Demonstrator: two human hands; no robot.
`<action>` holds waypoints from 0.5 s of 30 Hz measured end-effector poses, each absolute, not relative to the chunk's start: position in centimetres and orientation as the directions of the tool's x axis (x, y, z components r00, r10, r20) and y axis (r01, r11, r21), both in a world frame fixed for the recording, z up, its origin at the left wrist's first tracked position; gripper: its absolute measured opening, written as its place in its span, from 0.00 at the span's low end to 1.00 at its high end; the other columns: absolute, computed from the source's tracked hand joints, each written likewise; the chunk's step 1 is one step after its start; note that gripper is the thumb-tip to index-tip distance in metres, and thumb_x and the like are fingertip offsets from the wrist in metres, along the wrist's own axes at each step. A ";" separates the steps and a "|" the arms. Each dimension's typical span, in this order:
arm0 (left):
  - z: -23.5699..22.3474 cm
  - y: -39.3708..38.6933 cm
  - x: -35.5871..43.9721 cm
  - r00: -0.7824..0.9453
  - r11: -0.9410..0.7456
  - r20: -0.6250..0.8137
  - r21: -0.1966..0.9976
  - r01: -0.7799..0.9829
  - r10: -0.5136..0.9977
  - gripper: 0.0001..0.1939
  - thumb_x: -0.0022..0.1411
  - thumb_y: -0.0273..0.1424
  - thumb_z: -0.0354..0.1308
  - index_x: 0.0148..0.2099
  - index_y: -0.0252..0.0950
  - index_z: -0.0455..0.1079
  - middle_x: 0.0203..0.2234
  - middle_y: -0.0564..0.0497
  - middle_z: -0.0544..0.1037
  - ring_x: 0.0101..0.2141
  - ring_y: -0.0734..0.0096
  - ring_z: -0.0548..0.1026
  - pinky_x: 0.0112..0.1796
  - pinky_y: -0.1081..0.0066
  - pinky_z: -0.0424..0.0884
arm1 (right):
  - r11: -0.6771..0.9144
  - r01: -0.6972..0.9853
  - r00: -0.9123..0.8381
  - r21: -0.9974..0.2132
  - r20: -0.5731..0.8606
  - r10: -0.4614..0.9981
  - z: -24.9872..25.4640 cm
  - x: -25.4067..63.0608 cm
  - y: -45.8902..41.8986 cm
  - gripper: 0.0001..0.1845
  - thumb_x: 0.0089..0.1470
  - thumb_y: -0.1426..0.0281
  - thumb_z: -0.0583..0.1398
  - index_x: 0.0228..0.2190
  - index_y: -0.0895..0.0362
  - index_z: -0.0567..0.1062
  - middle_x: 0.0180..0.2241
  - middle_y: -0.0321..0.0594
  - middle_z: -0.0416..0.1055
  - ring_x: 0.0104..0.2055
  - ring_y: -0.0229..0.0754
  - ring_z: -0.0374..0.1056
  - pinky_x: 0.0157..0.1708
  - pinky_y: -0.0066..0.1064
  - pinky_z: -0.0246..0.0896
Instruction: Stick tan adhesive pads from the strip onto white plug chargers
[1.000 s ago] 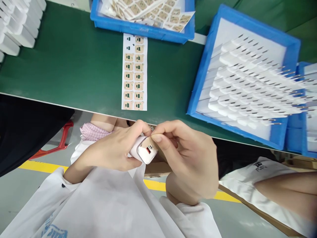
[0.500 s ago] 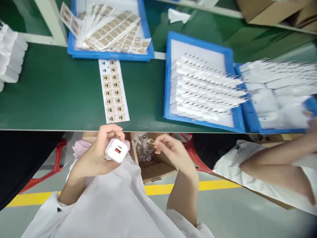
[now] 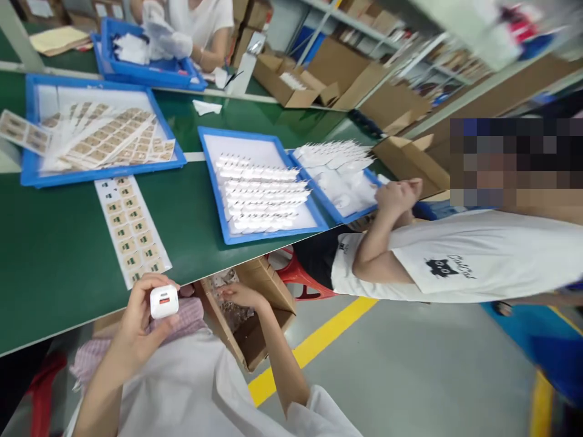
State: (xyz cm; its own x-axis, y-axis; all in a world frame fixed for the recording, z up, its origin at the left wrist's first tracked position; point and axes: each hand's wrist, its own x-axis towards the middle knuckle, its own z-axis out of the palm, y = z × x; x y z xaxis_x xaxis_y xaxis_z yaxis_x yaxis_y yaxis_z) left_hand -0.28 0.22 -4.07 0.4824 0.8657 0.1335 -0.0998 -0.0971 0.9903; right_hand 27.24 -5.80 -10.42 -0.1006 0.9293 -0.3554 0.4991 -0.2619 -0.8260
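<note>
The white charger (image 3: 163, 309) in the left hand (image 3: 138, 325) shows 2 ports (image 3: 164, 300)

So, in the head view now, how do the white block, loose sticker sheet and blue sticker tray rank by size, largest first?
Blue sticker tray
Loose sticker sheet
White block, clearly smallest, though probably held closest

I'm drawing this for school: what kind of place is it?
Probably a factory workshop: white parts sit in rows in a blue tray on a long green workbench, with cardboard boxes behind.

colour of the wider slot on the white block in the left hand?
Red: the wider slot, best seen in the head view.
</note>
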 end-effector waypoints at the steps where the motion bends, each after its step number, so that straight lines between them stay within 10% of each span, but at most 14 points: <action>1: -4.4 0.2 0.7 0.464 -0.095 0.128 0.991 -0.094 0.877 0.17 0.62 0.30 0.67 0.50 0.46 0.68 0.47 0.49 0.72 0.52 0.63 0.75 0.48 0.69 0.75 | -0.245 0.457 -0.157 -0.855 -0.349 0.924 -9.7 27.0 -6.1 0.22 0.63 0.56 0.64 0.54 0.54 0.76 0.48 0.43 0.79 0.44 0.43 0.77 0.45 0.38 0.77; 5: -5.4 -0.7 5.2 0.452 -0.021 0.065 0.995 -0.100 0.890 0.18 0.54 0.32 0.74 0.45 0.43 0.72 0.48 0.47 0.75 0.61 0.58 0.70 0.51 0.69 0.74 | -0.064 0.147 -0.095 -0.987 -0.079 0.992 -6.5 24.9 -7.9 0.47 0.47 0.48 0.73 0.63 0.50 0.68 0.60 0.47 0.73 0.58 0.49 0.74 0.58 0.41 0.70; 15: -5.7 0.2 11.8 0.587 0.190 -0.016 0.953 -0.237 0.809 0.21 0.53 0.42 0.74 0.44 0.40 0.72 0.50 0.47 0.72 0.44 0.65 0.78 0.41 0.71 0.78 | 0.091 0.058 0.334 -0.994 0.105 0.937 -3.7 24.2 -8.0 0.30 0.49 0.44 0.70 0.43 0.52 0.73 0.39 0.42 0.78 0.38 0.43 0.75 0.41 0.36 0.72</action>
State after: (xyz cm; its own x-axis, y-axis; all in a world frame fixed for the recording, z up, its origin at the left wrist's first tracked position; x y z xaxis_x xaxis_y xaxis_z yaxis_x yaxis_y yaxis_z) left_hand 11.81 0.20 -5.65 0.5873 0.8092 -0.0156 -0.2366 0.1900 0.9528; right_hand 24.19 -8.02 -3.73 0.3338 0.9367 0.1055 0.0577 0.0914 -0.9941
